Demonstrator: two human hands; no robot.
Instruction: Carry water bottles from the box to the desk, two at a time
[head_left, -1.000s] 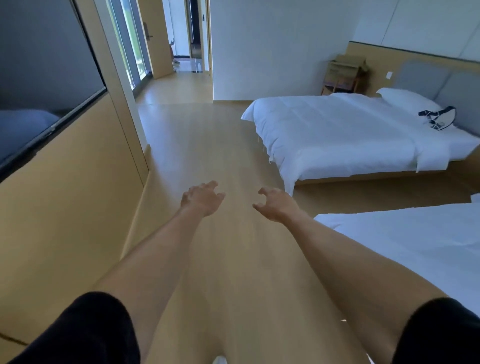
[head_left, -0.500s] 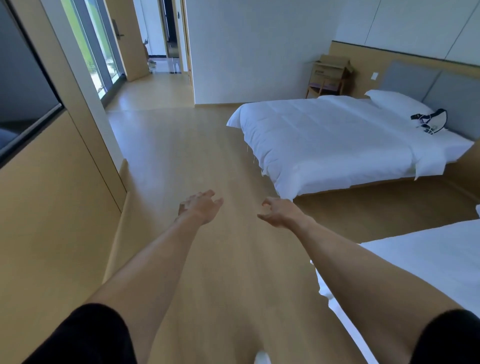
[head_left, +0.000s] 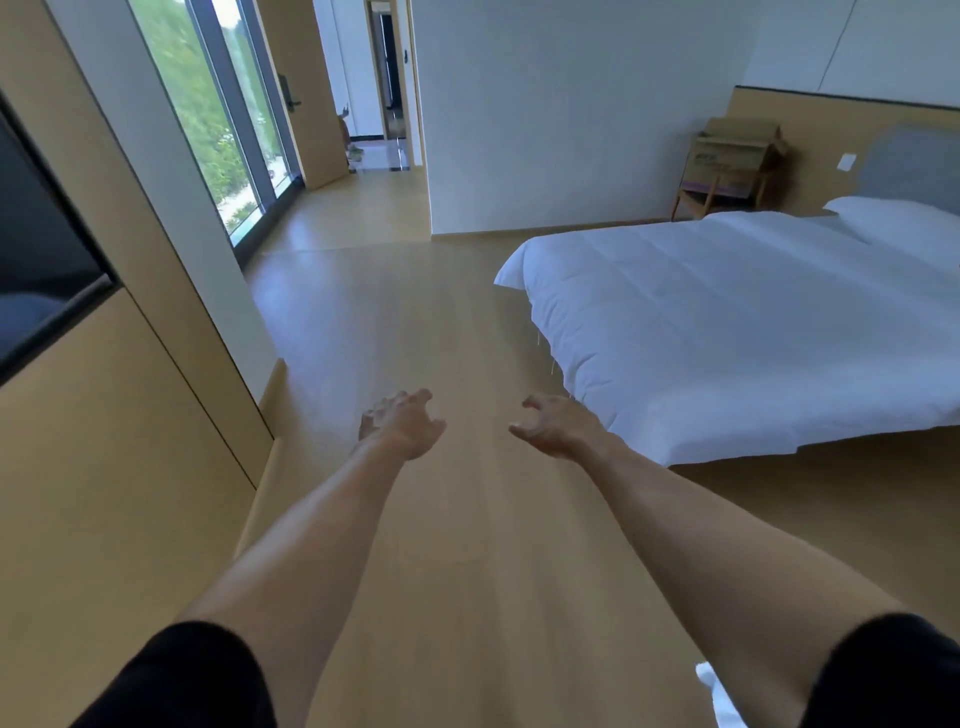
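Both arms reach straight out over the pale wooden floor (head_left: 467, 519), bare from the black short sleeves down. The left hand (head_left: 402, 423) hangs with its fingers loosely curled and spread, holding nothing; the right hand (head_left: 558, 426) is much the same — fingers relaxed and slightly bent, palm turned inward, nothing in it. The two hands are level with each other and apart, with bare floor between them. To the right stands a bed (head_left: 753, 322) under a white duvet, a white pillow (head_left: 898, 221) at its far end against a grey headboard. Past the bed's far corner, against the wood-panelled wall, a cardboard box (head_left: 737, 150) sits on a small wooden chair (head_left: 701, 200) — well away from both hands; whether it has bottles in it cannot be told from here. On the left a dark screen (head_left: 41, 260) is set into the tan wall panel, and beyond it a tall window (head_left: 208, 114) shows greenery. A doorway (head_left: 387, 78) opens at the far end of the room.
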